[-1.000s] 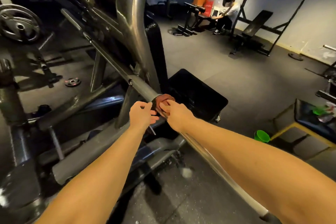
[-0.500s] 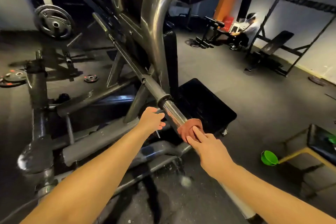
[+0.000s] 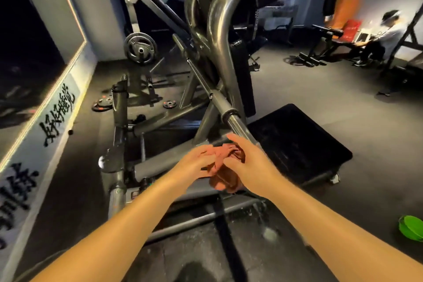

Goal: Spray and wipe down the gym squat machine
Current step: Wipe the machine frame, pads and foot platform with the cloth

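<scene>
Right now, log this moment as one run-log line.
left-hand grip: holds cloth | right-hand grip: holds cloth | cloth: bunched between both | chrome bar: cloth contact unclear

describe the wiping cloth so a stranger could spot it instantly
Find the squat machine's curved tube, then follow the shiny sloping bar down. Between the left hand and right hand is the crumpled cloth: the only reddish-brown soft thing among grey metal.

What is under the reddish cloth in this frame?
Below the cloth the machine's grey frame tube shows. The chrome bar runs down behind the right hand and vanishes, so whether the cloth wraps it is hidden. The left hand holds the cloth too.
</scene>
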Demonstrator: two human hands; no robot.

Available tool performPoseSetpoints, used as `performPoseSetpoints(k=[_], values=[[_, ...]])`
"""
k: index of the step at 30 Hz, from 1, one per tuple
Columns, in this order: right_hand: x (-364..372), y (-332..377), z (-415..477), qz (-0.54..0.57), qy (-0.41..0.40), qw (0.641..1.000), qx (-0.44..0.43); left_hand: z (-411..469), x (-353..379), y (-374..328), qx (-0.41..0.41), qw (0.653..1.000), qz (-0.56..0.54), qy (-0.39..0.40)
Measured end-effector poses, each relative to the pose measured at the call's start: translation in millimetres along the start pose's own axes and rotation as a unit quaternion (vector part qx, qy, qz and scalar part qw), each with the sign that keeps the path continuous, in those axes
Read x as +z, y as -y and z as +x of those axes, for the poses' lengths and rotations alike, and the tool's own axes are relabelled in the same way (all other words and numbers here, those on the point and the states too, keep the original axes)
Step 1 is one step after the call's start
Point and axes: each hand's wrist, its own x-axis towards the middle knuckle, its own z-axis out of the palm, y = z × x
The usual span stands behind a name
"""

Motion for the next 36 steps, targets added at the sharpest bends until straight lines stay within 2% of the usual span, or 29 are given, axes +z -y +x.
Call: performPoseSetpoints(k=[2,5,6,8,10,12,14,15,17,20,25,28,30,32,34,36], values=[[13.5,-0.5,-0.5,0.058,-0.003,0.998,0.014,-29.2,3.9,-5.8,0.03,0.999,0.005,-0.012],[40.5,0.3,-6.2,0.126,0.025,0.99,0.051,-63.6,-3.0,8.3,0.056,0.996,0.04,0.051],[50.3,-0.9,-9.2,0.155,0.042,0.985,0.06,-73.7,-6.6,18.0,0.043,0.997,0.056,0.027],[68.3,-2.7,-17.9,0.206,0.06,0.974,0.069,-93.5,-17.5,36.2,-0.009,0.992,0.072,-0.103],[83.7,-3.9,-26.9,0.251,0.077,0.961,0.087,-109.7,-24.8,49.3,-0.039,0.977,0.092,-0.186],[95.8,-6.8,-34.5,0.269,0.095,0.953,0.104,-119.2,-29.3,48.4,-0.087,0.971,0.108,-0.194],[103.6,-10.0,-39.9,0.26,0.103,0.953,0.116,-131.9,-34.0,41.0,-0.165,0.964,0.117,-0.17],[107.3,-12.1,-40.7,0.248,0.117,0.955,0.116,-136.2,-36.1,41.9,-0.159,0.967,0.08,-0.18],[117.7,-15.8,-42.2,0.234,0.155,0.953,0.113,-143.7,-41.8,43.8,-0.131,0.956,0.01,-0.263],[135.2,-13.1,-45.6,0.221,0.195,0.949,0.113,-157.3,-56.7,53.5,-0.138,0.939,0.008,-0.316],[159.4,-10.1,-48.9,0.23,0.208,0.946,0.096,-156.7,-79.4,47.6,-0.183,0.926,0.075,-0.321],[172.2,-7.8,-48.7,0.227,0.205,0.945,0.115,-169.4,-89.2,39.9,-0.145,0.946,0.156,-0.243],[177.0,-4.4,-47.6,0.201,0.197,0.951,0.126,-175.1,-97.3,37.3,-0.112,0.941,0.254,-0.194],[179.8,-2.3,-44.8,0.157,0.191,0.96,0.132,-178.4,-101.3,33.8,-0.092,0.932,0.305,-0.173],[179.6,2.0,-42.3,0.132,0.193,0.962,0.14,-178.8,-104.4,33.7,-0.078,0.934,0.313,-0.155],[178.5,4.9,-41.9,0.117,0.198,0.964,0.131,-178.0,-105.9,34.5,-0.073,0.946,0.276,-0.154]])
